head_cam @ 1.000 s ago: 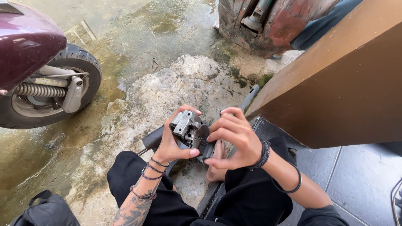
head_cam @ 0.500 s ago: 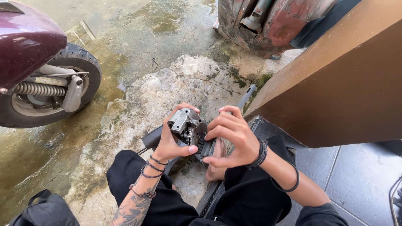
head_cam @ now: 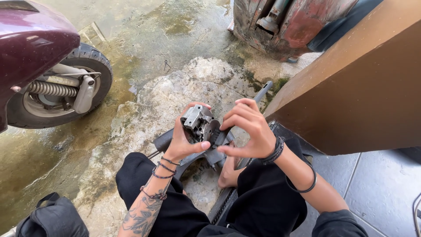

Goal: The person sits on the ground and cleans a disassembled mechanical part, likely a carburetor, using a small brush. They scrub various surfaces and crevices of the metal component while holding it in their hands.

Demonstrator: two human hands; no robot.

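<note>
The grey cast-metal machine part (head_cam: 199,125) shows a pale silver block on top and darker, greasy grey around its gear. The left hand (head_cam: 184,140) wears dark beaded and corded bracelets, and its forearm carries a black tattoo pattern. The right hand (head_cam: 247,131) has black bands at the wrist. The loose black cloth trousers (head_cam: 258,206) are plain. The glossy maroon scooter body (head_cam: 30,41) sits over a black rubber tyre (head_cam: 94,61) with a silver-grey coiled spring (head_cam: 48,89). The wet concrete ground (head_cam: 144,48) is mottled green-brown and pale grey. The flat brown wooden panel (head_cam: 359,92) is uniform, and the rusty red-orange metal drum (head_cam: 298,26) is blotched.
</note>
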